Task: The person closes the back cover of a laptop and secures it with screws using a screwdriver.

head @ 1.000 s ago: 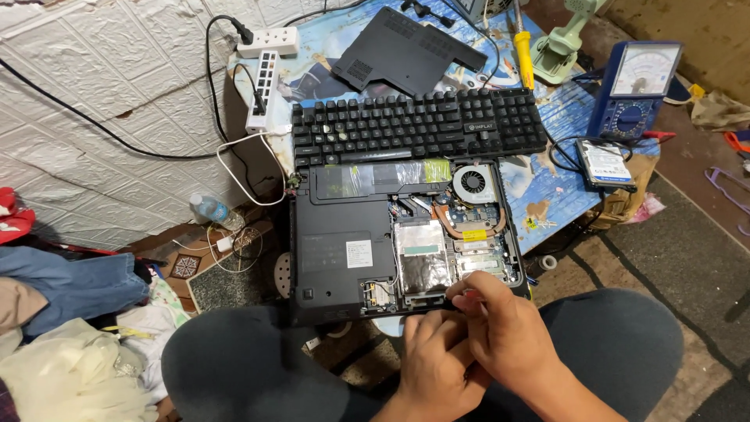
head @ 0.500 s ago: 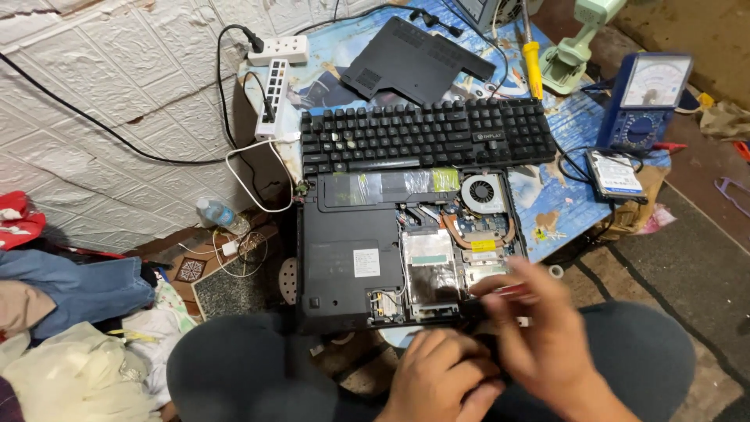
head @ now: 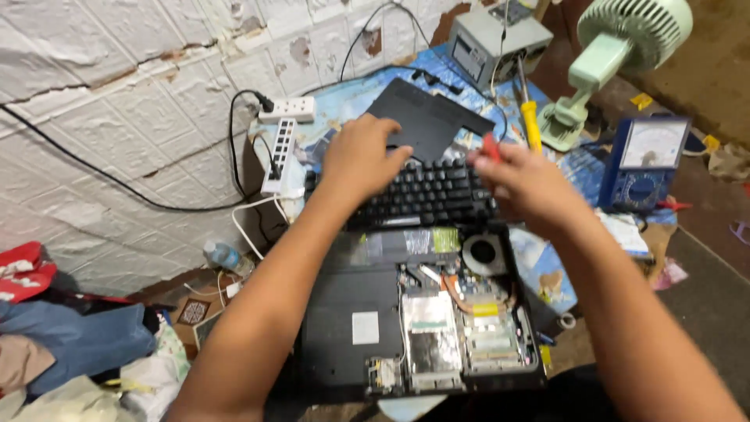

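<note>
Your hands over the opened laptop [head: 406, 328]

Your left hand [head: 361, 160] touches the black cover panel [head: 433, 117]; your right hand [head: 525, 184] grips a red-handled tool [head: 490, 146] mid-frame.

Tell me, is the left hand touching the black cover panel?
Touching. In the head view, the left hand's fingertips lie on the near edge of the black cover panel, with no gap showing between them.

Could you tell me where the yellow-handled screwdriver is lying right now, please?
In the head view, the yellow-handled screwdriver lies at upper right, between the black laptop cover panel and the green fan's base, just beyond the right hand.
</note>
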